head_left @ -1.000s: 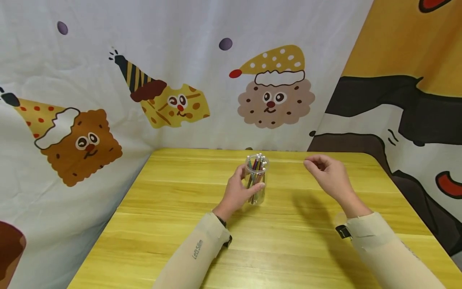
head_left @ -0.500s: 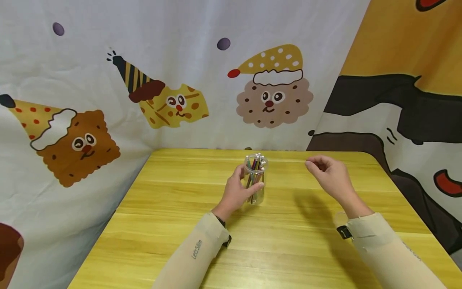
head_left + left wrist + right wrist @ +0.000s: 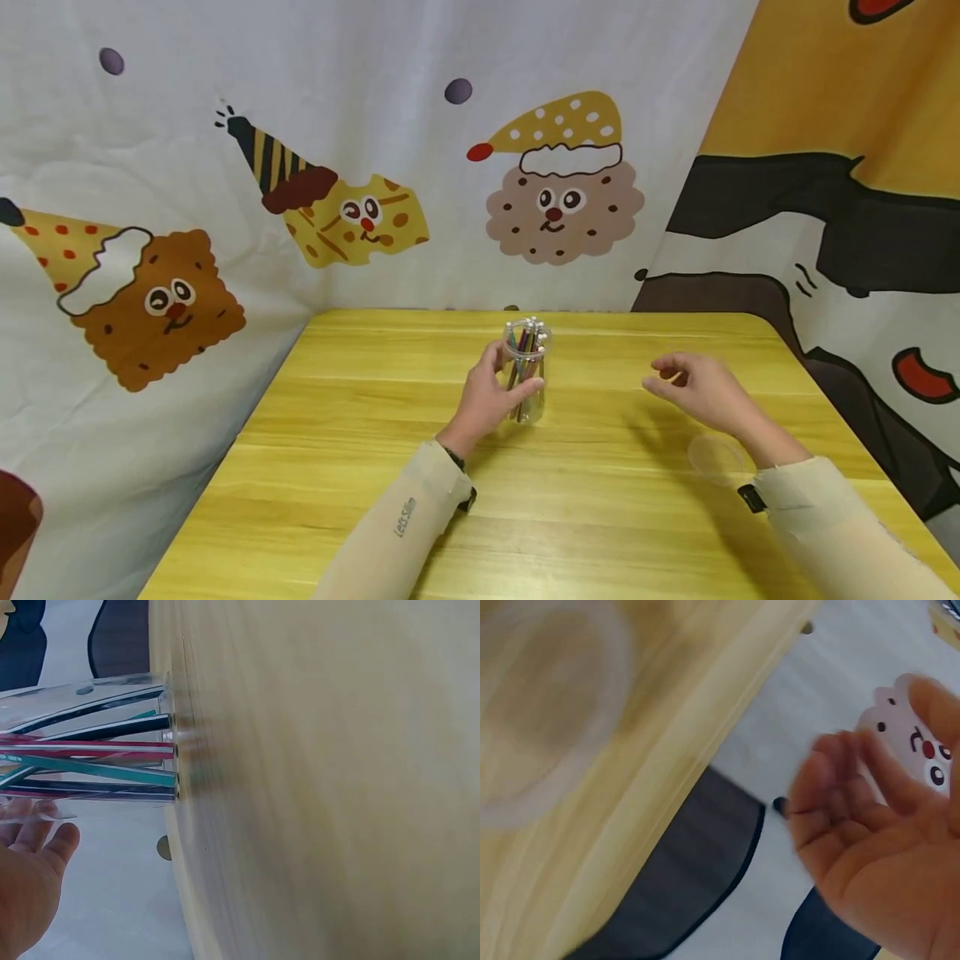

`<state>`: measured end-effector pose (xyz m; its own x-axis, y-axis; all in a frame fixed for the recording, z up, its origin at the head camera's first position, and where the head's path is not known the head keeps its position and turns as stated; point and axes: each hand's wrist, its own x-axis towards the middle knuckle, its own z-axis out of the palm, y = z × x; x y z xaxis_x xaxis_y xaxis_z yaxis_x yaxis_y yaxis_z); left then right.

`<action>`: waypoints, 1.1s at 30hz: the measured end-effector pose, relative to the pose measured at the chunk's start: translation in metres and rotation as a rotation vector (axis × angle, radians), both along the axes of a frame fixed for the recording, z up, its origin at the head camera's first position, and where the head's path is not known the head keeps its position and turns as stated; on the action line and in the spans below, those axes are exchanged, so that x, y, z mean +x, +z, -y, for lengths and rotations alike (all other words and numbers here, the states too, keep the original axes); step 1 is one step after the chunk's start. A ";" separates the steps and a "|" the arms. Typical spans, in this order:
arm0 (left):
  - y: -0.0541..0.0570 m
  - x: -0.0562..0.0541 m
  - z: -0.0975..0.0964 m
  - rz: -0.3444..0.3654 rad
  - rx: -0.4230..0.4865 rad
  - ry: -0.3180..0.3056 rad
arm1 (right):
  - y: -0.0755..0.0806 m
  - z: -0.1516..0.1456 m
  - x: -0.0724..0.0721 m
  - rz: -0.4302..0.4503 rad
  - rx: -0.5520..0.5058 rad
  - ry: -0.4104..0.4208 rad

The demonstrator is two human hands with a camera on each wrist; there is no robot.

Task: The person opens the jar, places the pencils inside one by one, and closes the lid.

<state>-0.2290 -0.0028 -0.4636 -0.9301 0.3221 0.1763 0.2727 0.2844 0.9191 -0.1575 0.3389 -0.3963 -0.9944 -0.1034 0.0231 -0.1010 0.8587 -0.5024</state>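
My left hand [image 3: 483, 402] grips a clear jar [image 3: 534, 407] round its side; the jar stands upright on the table. Inside lean several pencils [image 3: 534, 340] with white tips at the top. In the left wrist view the pencils [image 3: 112, 766] show dark, red and teal through the clear wall, and only part of the left hand [image 3: 30, 877] is seen. Over to the right, my right hand [image 3: 697, 393] is above the table, holding nothing. Its fingers bend loosely, apart from the thumb. Below it lies a round clear lid [image 3: 715, 460], close to the wrist.
The wooden table [image 3: 390, 367] reaches back to a white curtain [image 3: 390, 83] printed with cartoon biscuits and cheese. In the right wrist view, the lid's pale rim [image 3: 615, 682] shows near the table's edge.
My right hand has come down and a little to the right, and its thumb and fingers have parted. More of the lid shows beside the sleeve. The left hand keeps its hold on the jar.
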 end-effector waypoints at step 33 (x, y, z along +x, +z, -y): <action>0.001 -0.002 0.001 -0.004 -0.020 0.007 | -0.028 -0.030 0.040 0.147 0.222 0.079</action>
